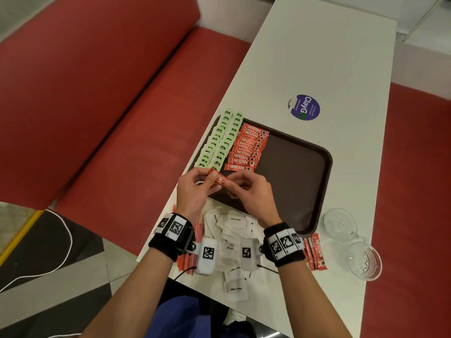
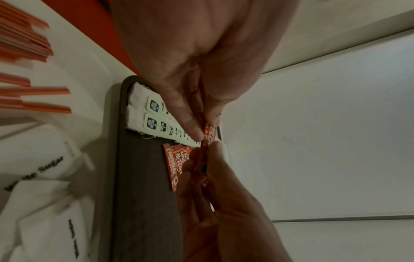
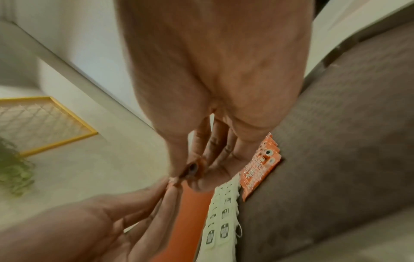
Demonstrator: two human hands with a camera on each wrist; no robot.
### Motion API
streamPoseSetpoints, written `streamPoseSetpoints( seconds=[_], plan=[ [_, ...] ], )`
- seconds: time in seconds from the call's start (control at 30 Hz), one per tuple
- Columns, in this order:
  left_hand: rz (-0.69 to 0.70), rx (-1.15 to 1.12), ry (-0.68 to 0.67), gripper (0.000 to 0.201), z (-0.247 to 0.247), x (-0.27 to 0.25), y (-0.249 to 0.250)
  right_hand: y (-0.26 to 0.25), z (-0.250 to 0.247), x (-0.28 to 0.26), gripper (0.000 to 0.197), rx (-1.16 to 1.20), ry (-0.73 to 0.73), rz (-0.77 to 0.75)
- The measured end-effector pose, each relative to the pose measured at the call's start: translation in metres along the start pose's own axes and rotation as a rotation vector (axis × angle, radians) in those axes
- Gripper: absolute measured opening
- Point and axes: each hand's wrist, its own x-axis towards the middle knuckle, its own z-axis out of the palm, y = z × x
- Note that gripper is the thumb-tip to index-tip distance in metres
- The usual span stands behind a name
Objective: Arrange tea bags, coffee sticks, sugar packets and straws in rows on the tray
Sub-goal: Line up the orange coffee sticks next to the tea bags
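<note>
A dark brown tray (image 1: 297, 167) lies on the white table. Two rows of green-tagged tea bags (image 1: 219, 140) fill its left side, with a row of red coffee sticks (image 1: 246, 150) beside them. Above the tray's near left corner, my left hand (image 1: 197, 184) and right hand (image 1: 246, 189) both pinch one red coffee stick (image 1: 218, 178) between fingertips. In the left wrist view the held coffee stick (image 2: 209, 133) shows between the fingers, over the laid coffee sticks (image 2: 177, 161) and tea bags (image 2: 152, 115). The right wrist view shows the held coffee stick (image 3: 192, 168) under my thumb.
A heap of white sugar packets (image 1: 231, 230) lies near the table's front edge, with red straws (image 1: 188, 259) at its left. Two more coffee sticks (image 1: 314, 250) lie by my right wrist. Two glass cups (image 1: 351, 242) stand at the right. A red bench (image 1: 97, 106) runs along the left.
</note>
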Motion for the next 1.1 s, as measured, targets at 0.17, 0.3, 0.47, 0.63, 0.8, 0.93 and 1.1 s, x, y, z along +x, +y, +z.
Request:
streamPoseSetpoints(
  seconds=[0.17, 0.3, 0.47, 0.63, 0.8, 0.93, 1.1],
  plan=[
    [-0.026, -0.003, -0.036, 0.010, 0.010, 0.005, -0.012, 0.011, -0.018, -0.003, 0.012, 0.106, 0.070, 0.101],
    [-0.035, 0.050, -0.057, 0.008, 0.017, 0.017, -0.014, 0.016, -0.034, 0.010, 0.015, -0.062, 0.083, 0.081],
    [0.141, 0.402, -0.040, 0.003, 0.019, 0.039, -0.006, 0.029, -0.049, 0.039, 0.012, -0.241, 0.035, 0.014],
    [0.500, 0.936, -0.200, 0.010, 0.024, 0.058, -0.007, 0.041, -0.045, 0.070, 0.012, -0.360, 0.043, 0.027],
    [0.554, 1.189, -0.344, 0.015, 0.039, 0.077, -0.007, 0.045, -0.035, 0.084, 0.015, -0.469, 0.064, 0.034],
    [0.565, 1.276, -0.416, 0.015, 0.050, 0.092, -0.007, 0.049, -0.026, 0.086, 0.019, -0.535, 0.112, 0.053],
    [0.594, 1.305, -0.452, 0.010, 0.055, 0.103, -0.011, 0.050, -0.021, 0.082, 0.026, -0.558, 0.190, 0.037]
  ],
)
